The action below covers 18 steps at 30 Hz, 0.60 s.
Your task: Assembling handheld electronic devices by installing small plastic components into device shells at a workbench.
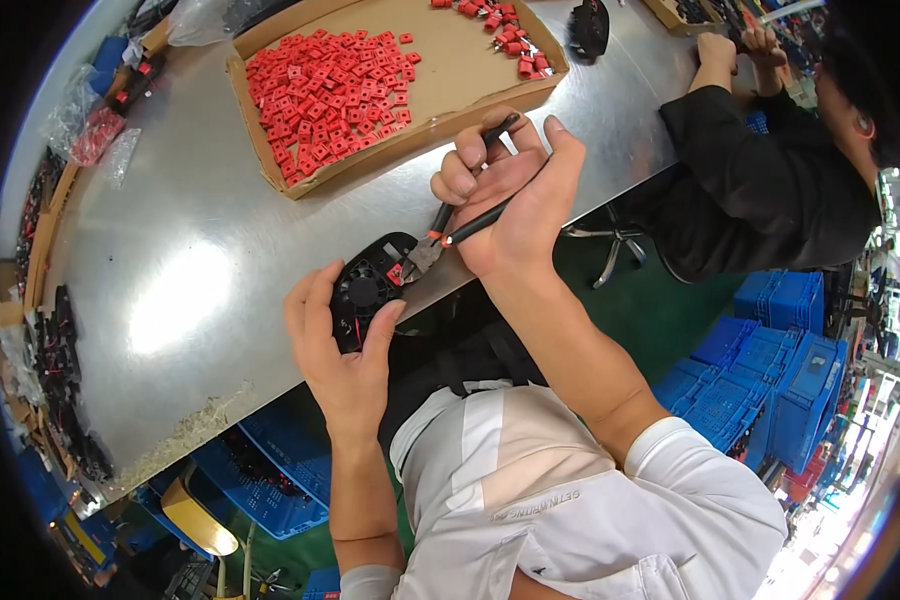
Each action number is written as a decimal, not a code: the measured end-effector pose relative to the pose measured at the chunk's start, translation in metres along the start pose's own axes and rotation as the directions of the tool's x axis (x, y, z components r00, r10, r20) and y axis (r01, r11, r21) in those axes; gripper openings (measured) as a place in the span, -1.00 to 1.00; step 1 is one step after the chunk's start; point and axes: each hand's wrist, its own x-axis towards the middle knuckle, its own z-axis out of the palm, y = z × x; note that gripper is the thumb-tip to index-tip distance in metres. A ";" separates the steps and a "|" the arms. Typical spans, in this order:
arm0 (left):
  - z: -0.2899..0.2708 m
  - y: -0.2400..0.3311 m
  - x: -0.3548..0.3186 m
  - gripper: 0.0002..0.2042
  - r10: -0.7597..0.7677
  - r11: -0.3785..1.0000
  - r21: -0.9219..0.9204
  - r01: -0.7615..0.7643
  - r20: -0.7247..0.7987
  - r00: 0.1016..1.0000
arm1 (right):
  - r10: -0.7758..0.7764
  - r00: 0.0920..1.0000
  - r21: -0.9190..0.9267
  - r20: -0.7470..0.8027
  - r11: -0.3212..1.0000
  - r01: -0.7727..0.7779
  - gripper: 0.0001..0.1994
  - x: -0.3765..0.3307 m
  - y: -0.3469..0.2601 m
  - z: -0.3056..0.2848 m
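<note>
A shallow cardboard tray [270,150] lies near the far edge of the steel table [200,230], with a dense patch of small red parts [325,95] at its left end and a smaller red cluster [505,35] at its far right corner. Clear bags [90,125], some with red pieces, sit at the far left corner. Pale scraps [185,430] line the near left edge. Blue crates [770,370] stack on the floor to the right, more [270,480] below the table. A co-worker in a black sleeve [740,170] leans on the right end.
</note>
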 end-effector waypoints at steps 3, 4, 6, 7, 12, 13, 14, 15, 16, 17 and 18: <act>0.008 -0.002 -0.008 -0.43 0.021 0.999 0.042 -0.019 -0.054 0.998 | -0.015 0.999 -0.014 -0.038 1.000 0.014 -0.59 0.002 0.004 -0.003; 0.012 -0.003 -0.008 -0.43 0.040 0.998 0.045 -0.036 -0.088 0.995 | -0.025 0.999 -0.041 -0.044 0.999 0.023 -0.60 0.003 0.004 -0.002; 0.015 -0.008 -0.012 -0.43 0.076 0.994 0.084 -0.069 -0.085 0.994 | -0.044 0.998 -0.069 -0.049 0.997 0.040 -0.60 0.003 0.005 -0.002; 0.017 -0.010 -0.013 -0.43 0.097 0.992 0.092 -0.089 -0.098 0.990 | -0.055 0.997 -0.090 -0.047 0.995 0.051 -0.60 0.001 0.007 -0.002; 0.014 -0.015 -0.015 -0.43 0.144 0.986 0.102 -0.132 -0.122 0.982 | -0.082 0.994 -0.123 -0.078 0.990 0.072 -0.61 -0.002 0.013 0.000; 0.013 -0.015 -0.015 -0.43 0.149 0.986 0.099 -0.137 -0.123 0.981 | -0.090 0.992 -0.149 -0.085 0.986 0.077 -0.61 -0.003 0.014 0.003; 0.011 -0.015 -0.013 -0.44 0.154 0.985 0.097 -0.142 -0.125 0.980 | -0.098 0.991 -0.173 -0.092 0.982 0.081 -0.61 -0.003 0.014 0.007; 0.008 -0.014 -0.011 -0.44 0.160 0.984 0.101 -0.148 -0.130 0.979 | -0.099 0.991 -0.169 -0.085 0.982 0.083 -0.61 -0.003 0.014 0.010; 0.006 -0.012 -0.009 -0.44 0.140 0.988 0.089 -0.130 -0.117 0.983 | -0.100 0.992 -0.174 -0.073 0.981 0.086 -0.59 -0.005 0.013 0.012; 0.003 -0.009 -0.006 -0.44 0.120 0.991 0.078 -0.113 -0.104 0.987 | -0.101 0.993 -0.178 -0.060 0.980 0.089 -0.57 -0.005 0.013 0.014; 0.000 -0.009 -0.004 -0.44 0.127 0.990 0.079 -0.118 -0.108 0.986 | -0.103 0.993 -0.175 -0.054 0.980 0.092 -0.57 -0.005 0.011 0.017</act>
